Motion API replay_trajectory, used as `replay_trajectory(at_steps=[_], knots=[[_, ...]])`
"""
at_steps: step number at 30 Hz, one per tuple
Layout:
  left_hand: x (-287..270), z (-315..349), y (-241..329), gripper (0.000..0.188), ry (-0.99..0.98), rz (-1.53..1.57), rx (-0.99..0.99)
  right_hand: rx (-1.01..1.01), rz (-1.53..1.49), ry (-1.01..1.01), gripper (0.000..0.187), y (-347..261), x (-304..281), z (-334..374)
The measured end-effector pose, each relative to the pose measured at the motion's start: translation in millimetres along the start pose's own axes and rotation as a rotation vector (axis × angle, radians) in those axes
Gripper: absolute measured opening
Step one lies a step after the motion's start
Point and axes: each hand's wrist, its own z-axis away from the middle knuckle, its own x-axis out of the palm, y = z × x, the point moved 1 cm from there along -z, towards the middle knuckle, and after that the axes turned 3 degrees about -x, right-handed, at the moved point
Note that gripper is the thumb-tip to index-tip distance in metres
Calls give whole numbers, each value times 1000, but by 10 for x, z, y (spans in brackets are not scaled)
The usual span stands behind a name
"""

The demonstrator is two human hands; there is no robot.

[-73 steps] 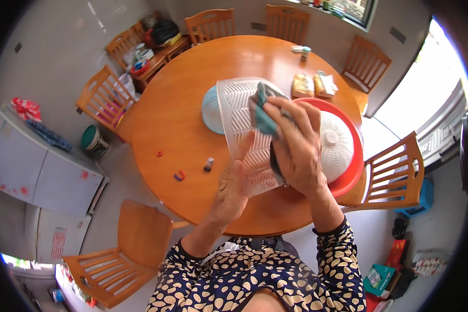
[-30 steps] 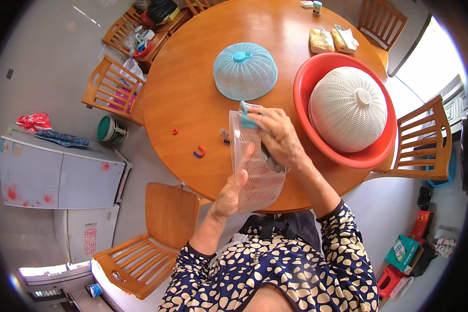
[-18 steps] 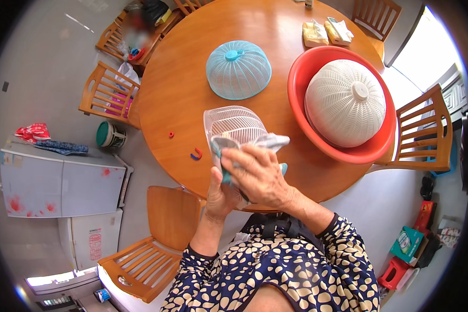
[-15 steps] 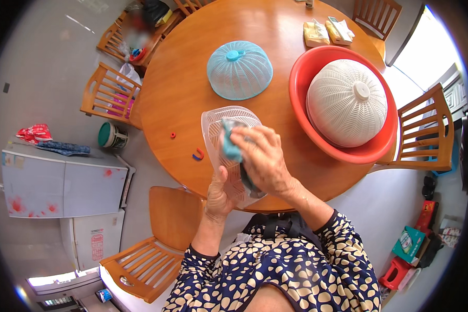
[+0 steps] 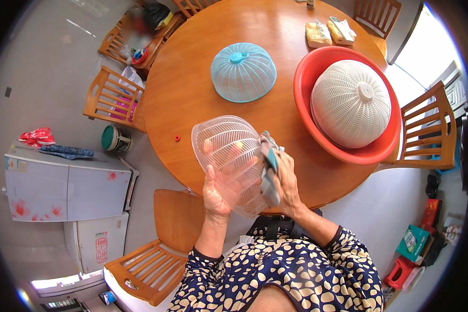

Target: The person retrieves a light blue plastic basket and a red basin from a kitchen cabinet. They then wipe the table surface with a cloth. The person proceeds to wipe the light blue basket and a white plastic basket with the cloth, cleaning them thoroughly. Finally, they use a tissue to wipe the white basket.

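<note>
A translucent, slatted plastic food cover (image 5: 224, 136) is held up above the near edge of the round table. My left hand (image 5: 216, 200) grips it from the left side, thumb outside and fingers showing through the slats. My right hand (image 5: 289, 183) is closed on a grey and teal cloth (image 5: 268, 174), pressed against the cover's right side. Beyond them, a light blue domed food cover (image 5: 243, 75) stands on the table. To the right, a white domed food cover (image 5: 343, 112) lies in a large red basin (image 5: 302, 93).
A small red ring (image 5: 177, 138) lies on the wooden table (image 5: 166, 99), left of the translucent cover. Tissue packs (image 5: 318, 34) sit at the far right. Wooden chairs surround the table, one (image 5: 179, 213) close on my left. A fridge (image 5: 67, 187) stands farther left.
The translucent cover has turned so its slatted wall faces up. My right hand moved the cloth from its inside to its right side. The small curved red and blue piece is now hidden.
</note>
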Motion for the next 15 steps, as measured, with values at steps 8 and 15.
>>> replay_trajectory(at_steps=[8,15], knots=[[-273,60,-135,45,-74,12,-147,-458,380,-37,41,-490,-104,-280],[-114,78,-221,56,65,-223,-248,-270,107,-27,36,-23,-212,-871]])
